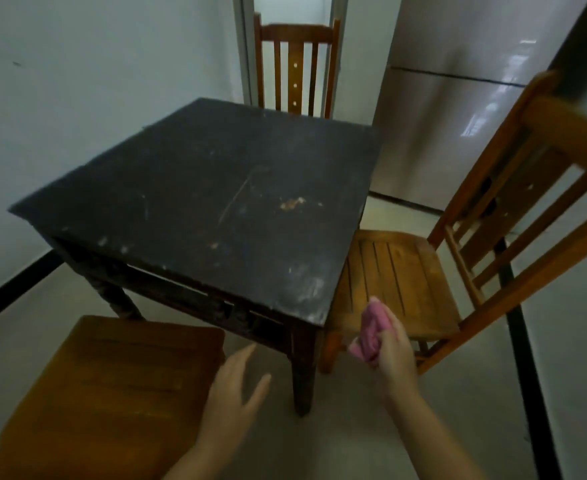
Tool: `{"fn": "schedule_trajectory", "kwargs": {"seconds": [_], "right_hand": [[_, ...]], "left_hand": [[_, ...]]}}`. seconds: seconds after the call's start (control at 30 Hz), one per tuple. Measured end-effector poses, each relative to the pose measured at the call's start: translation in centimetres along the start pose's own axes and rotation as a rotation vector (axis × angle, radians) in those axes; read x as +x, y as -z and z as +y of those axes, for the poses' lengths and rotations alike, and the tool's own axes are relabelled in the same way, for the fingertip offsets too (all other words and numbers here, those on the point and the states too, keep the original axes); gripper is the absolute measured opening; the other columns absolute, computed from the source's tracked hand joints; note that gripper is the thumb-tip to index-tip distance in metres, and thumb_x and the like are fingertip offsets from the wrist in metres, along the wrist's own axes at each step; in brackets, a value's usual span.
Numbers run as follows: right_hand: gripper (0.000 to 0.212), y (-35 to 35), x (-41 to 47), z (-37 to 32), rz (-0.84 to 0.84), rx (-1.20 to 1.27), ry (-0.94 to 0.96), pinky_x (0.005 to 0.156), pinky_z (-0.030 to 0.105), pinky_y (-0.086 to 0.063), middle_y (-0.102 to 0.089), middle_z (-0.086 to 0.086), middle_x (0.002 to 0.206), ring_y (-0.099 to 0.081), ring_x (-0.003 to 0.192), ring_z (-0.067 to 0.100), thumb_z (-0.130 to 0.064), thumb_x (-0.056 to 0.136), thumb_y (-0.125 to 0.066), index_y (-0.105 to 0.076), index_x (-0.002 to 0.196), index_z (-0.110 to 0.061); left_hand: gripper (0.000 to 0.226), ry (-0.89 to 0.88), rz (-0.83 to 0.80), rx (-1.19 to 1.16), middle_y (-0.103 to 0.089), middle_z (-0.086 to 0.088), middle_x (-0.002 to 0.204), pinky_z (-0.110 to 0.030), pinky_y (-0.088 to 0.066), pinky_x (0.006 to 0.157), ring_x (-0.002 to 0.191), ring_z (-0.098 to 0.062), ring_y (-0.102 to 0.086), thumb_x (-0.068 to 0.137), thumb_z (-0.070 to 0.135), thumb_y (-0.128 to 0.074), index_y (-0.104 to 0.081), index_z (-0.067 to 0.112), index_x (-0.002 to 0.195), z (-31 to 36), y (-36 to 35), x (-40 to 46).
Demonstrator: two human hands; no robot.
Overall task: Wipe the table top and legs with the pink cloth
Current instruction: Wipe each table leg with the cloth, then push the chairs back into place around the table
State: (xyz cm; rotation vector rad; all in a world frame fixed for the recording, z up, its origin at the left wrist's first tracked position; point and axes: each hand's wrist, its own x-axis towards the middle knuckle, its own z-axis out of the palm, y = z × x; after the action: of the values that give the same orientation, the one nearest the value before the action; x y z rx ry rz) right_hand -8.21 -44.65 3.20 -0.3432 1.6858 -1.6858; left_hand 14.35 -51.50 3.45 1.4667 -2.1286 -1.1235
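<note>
A dark square wooden table [195, 188] fills the middle of the head view, its top scratched and marked with pale spots. Its near corner leg [302, 375] stands just in front of me. My right hand [392, 355] grips a bunched pink cloth [370, 332] in the air, just right of that corner and below the table's edge. My left hand [236, 393] hovers with straight, spread fingers over the floor, left of the near leg, holding nothing.
Three brown wooden chairs surround the table: one seat [112, 382] at the lower left, one chair [403, 282] close against the right side, one [295, 64] behind it. A white wall runs along the left, a glossy cabinet [458, 98] at the back right.
</note>
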Motion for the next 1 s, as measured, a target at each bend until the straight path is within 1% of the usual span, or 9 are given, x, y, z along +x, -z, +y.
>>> {"fn": "schedule_trajectory", "kwargs": {"seconds": [0.07, 0.13, 0.2, 0.27, 0.4, 0.5, 0.63, 0.8, 1.0], "right_hand": [[0.039, -1.6, 0.3, -5.8, -0.017, -0.005, 0.113, 0.068, 0.037, -0.051, -0.057, -0.007, 0.077, -0.055, 0.068, 0.016, -0.045, 0.093, -0.048, -0.056, 0.122, -0.02], [0.031, -3.7, 1.0, -10.5, -0.062, -0.024, 0.219, 0.081, 0.033, -0.05, -0.062, -0.016, 0.102, -0.059, 0.092, 0.007, -0.034, 0.097, -0.042, -0.053, 0.126, -0.03], [0.033, -6.1, 2.3, -13.1, -0.16, -0.12, 0.342, 0.095, 0.027, -0.045, -0.055, -0.021, 0.122, -0.05, 0.114, -0.002, -0.025, 0.099, -0.038, -0.049, 0.13, -0.032], [0.036, -8.6, 4.7, -13.5, -0.229, -0.383, 0.523, 0.103, 0.026, -0.039, -0.052, -0.018, 0.128, -0.044, 0.121, -0.003, -0.019, 0.099, -0.038, -0.048, 0.132, -0.029], [0.041, -11.4, 10.1, -10.8, -0.327, -0.965, 0.79, 0.105, 0.044, -0.036, -0.049, -0.005, 0.132, -0.038, 0.127, 0.013, -0.014, 0.091, -0.044, -0.047, 0.13, -0.027], [0.046, -11.9, 11.7, -7.9, -0.459, -1.322, 0.807, 0.111, 0.055, -0.022, -0.038, -0.004, 0.141, -0.025, 0.137, 0.02, -0.021, 0.087, -0.047, -0.04, 0.131, -0.033], [0.053, -11.8, 11.3, -7.0, -0.479, -1.394, 0.74, 0.114, 0.057, -0.007, -0.024, -0.006, 0.151, -0.011, 0.143, 0.02, -0.038, 0.088, -0.047, -0.029, 0.138, -0.036], [0.063, -12.5, 9.7, -11.6, -0.596, -1.617, 0.591, 0.112, 0.06, 0.006, -0.006, -0.005, 0.158, 0.007, 0.145, 0.02, -0.058, 0.091, -0.034, -0.011, 0.145, -0.038], [0.059, -15.8, 0.3, -18.1, -0.702, -1.621, 0.789, 0.114, 0.057, 0.004, -0.007, -0.004, 0.158, 0.01, 0.145, 0.016, -0.051, 0.096, -0.029, -0.007, 0.148, -0.032]], "left_hand": [[0.046, -0.108, 0.222, 0.022, -0.043, 0.004, 0.137, -0.033, -0.034, 0.105, 0.127, -0.011, -0.036, 0.091, 0.032, -0.051, -0.04, 0.024, 0.134, 3.4, 3.5, 1.5], [0.041, -0.253, 0.318, 0.071, -0.047, 0.002, 0.131, -0.036, -0.037, 0.103, 0.124, -0.015, -0.04, 0.091, 0.028, -0.05, -0.044, 0.019, 0.131, 6.0, 5.7, 4.0], [0.041, -0.349, 0.275, 0.159, -0.048, 0.001, 0.131, -0.035, -0.033, 0.103, 0.124, -0.016, -0.041, 0.093, 0.03, -0.049, -0.045, 0.017, 0.131, 7.7, 6.4, 7.2], [0.044, -0.387, 0.202, 0.283, -0.045, 0.002, 0.135, -0.034, -0.028, 0.106, 0.126, -0.015, -0.039, 0.094, 0.034, -0.047, -0.042, 0.017, 0.134, 8.1, 6.1, 10.3], [0.045, -0.327, 0.17, 0.428, -0.042, 0.002, 0.138, -0.042, -0.022, 0.112, 0.13, -0.014, -0.034, 0.094, 0.039, -0.042, -0.041, 0.02, 0.135, 6.3, 4.8, 14.1], [0.043, -0.314, 0.224, 0.502, -0.04, 0.001, 0.139, -0.042, -0.01, 0.114, 0.132, -0.015, -0.031, 0.094, 0.04, -0.04, -0.044, 0.021, 0.132, 4.8, 3.8, 15.3], [0.045, -0.302, 0.207, 0.527, -0.039, 0.001, 0.139, -0.045, -0.01, 0.115, 0.132, -0.016, -0.03, 0.092, 0.044, -0.04, -0.044, 0.022, 0.131, 4.5, 3.6, 15.4], [0.054, -0.254, -0.018, 0.563, -0.026, 0.0, 0.148, -0.047, -0.01, 0.115, 0.138, -0.017, -0.017, 0.093, 0.049, -0.037, -0.032, 0.023, 0.14, 5.7, 6.4, 14.4], [0.053, -0.223, 0.16, 0.673, -0.033, 0.001, 0.145, -0.042, -0.023, 0.112, 0.135, -0.017, -0.026, 0.092, 0.049, -0.04, -0.034, 0.024, 0.138, 8.4, 17.9, 6.4]]}}
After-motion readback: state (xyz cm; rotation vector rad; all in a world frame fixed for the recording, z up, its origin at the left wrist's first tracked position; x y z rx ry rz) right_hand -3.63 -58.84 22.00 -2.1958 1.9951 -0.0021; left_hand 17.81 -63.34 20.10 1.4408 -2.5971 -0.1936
